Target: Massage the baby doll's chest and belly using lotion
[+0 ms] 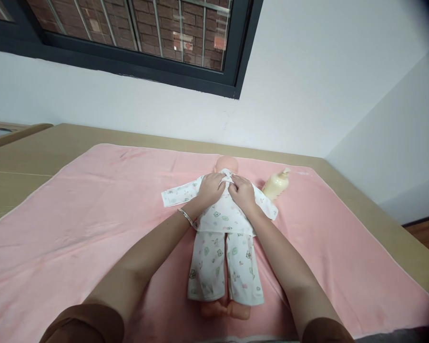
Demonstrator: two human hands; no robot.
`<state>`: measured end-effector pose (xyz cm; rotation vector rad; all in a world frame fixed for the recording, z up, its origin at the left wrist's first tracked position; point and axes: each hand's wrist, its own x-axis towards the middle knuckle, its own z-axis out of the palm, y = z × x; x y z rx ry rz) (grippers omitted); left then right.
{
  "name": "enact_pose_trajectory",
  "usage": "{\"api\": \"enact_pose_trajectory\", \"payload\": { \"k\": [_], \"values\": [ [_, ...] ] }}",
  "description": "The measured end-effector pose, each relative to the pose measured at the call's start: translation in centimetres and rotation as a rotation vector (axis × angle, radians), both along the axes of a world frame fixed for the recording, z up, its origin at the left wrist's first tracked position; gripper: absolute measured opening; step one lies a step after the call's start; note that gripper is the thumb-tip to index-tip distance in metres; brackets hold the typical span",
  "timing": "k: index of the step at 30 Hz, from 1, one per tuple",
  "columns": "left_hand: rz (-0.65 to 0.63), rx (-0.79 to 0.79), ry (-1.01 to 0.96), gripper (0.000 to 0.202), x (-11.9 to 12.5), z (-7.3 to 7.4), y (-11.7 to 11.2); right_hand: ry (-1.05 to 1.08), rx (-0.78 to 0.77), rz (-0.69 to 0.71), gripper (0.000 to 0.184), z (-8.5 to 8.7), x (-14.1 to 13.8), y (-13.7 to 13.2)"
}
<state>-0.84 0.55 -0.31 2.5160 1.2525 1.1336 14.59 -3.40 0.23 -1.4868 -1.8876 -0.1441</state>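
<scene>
A baby doll (226,164) lies on its back on a pink blanket (93,214), head toward the wall. It wears a white printed shirt (223,219) and matching trousers (223,267); its bare feet stick out at the near end. My left hand (210,188), a bracelet on its wrist, and my right hand (242,191) rest on the doll's chest. Both pinch the shirt's neckline just under the chin, fingers closed on the cloth.
A cream bottle (276,185) lies on the blanket just right of the doll's shoulder. The blanket covers a tan table (28,152) set against a white wall under a dark-framed window (128,52). Wooden floor (427,236) shows at far right.
</scene>
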Motion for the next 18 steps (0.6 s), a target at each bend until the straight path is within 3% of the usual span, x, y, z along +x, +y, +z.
{"api": "enact_pose_trajectory", "payload": {
  "k": [6, 18],
  "values": [
    [0.077, 0.06, -0.062, 0.023, 0.2, -0.3, -0.6, 0.044, 0.016, -0.074, 0.035, 0.2, -0.5, -0.6],
    [0.055, -0.054, -0.029, 0.039, 0.2, -0.4, 0.3, -0.07, -0.154, 0.002, 0.05, -0.3, 0.6, 1.2]
  ]
}}
